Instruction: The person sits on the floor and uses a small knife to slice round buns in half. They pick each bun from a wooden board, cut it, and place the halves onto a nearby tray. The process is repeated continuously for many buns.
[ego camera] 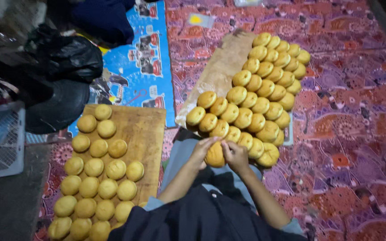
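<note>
— What's on your left?

— A wooden board (148,129) with rows of round buns (99,167) across it, none touched.

— And your hands?

— My left hand (202,149) and right hand (235,155) both clasp 1 golden bun (214,157), at the near edge of the long board (217,71) carrying the stacked buns (260,93).

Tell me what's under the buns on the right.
The right-hand buns lie on a long brown board resting on the patterned mat. Its bare left strip shows; the buns cover the rest. Both hands hold one bun.
</note>
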